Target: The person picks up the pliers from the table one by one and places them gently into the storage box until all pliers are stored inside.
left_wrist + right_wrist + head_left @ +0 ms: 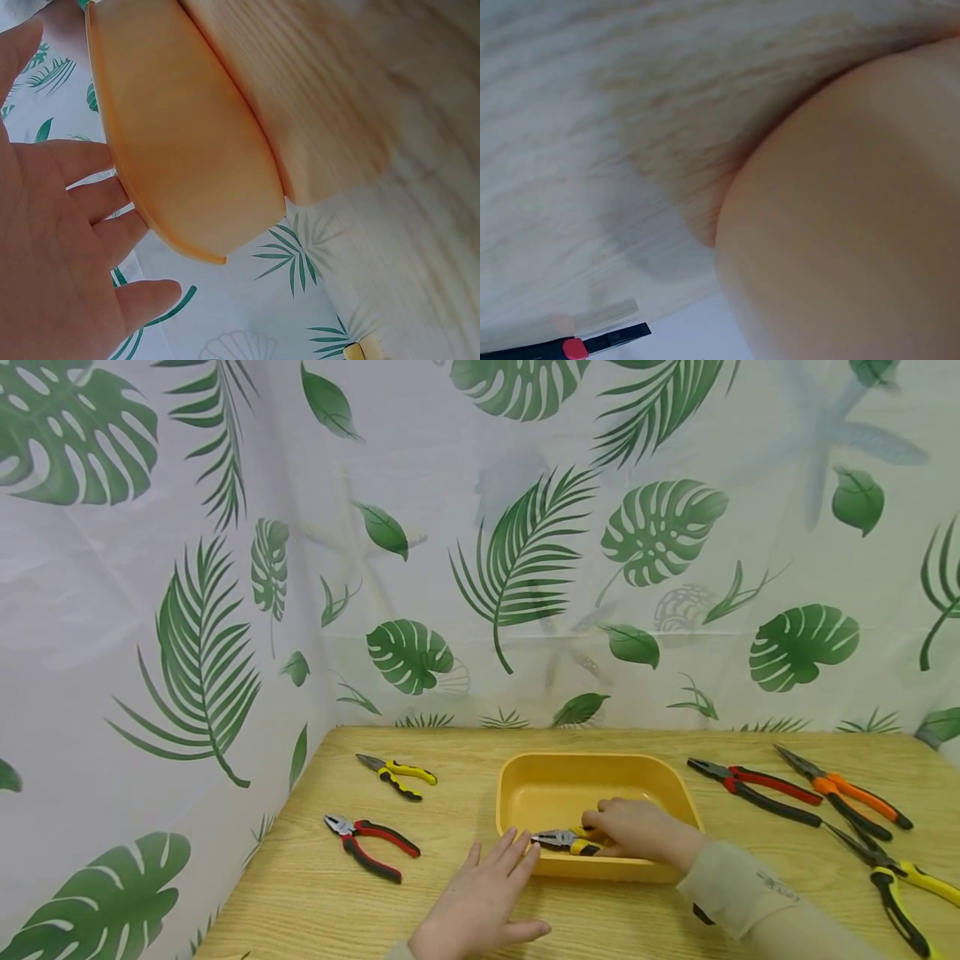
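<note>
Inside the yellow plastic bin, low along its near wall, lie pliers with a silver head and yellow-and-black handles. My right hand reaches over the near rim and grips those handles, the head pointing left; its fingertips are partly hidden. My left hand is spread with straight fingers, their tips at the bin's near left corner. The left wrist view shows the left hand against the rim of the bin. Only the bin's outer wall fills the right wrist view; the right hand is out of sight there.
Left of the bin lie yellow-and-black needle-nose pliers and red-and-black pliers. On the right are red-and-black pliers, orange-and-black long-nose pliers and yellow-and-black long-nose pliers. A leaf-patterned curtain borders the wooden table.
</note>
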### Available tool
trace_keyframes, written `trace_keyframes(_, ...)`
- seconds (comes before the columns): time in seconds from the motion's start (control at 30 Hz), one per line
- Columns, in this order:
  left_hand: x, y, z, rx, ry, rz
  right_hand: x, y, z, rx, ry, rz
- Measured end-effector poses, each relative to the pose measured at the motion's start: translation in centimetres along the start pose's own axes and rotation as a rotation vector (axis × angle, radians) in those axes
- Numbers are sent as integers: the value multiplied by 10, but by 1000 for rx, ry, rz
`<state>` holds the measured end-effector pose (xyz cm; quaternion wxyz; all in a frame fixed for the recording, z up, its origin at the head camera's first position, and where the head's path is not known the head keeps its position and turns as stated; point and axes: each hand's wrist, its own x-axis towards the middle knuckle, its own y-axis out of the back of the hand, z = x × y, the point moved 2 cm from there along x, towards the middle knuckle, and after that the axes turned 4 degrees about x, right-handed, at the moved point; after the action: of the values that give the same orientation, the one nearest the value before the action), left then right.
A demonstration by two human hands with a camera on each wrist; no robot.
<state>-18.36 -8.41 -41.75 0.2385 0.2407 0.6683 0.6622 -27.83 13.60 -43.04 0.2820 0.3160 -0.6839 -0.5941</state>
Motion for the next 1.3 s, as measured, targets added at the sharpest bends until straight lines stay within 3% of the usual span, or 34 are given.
trace_keyframes(1.3, 0, 0, 1, -15, 2, 2, -1, 1, -5, -21, -25, 27)
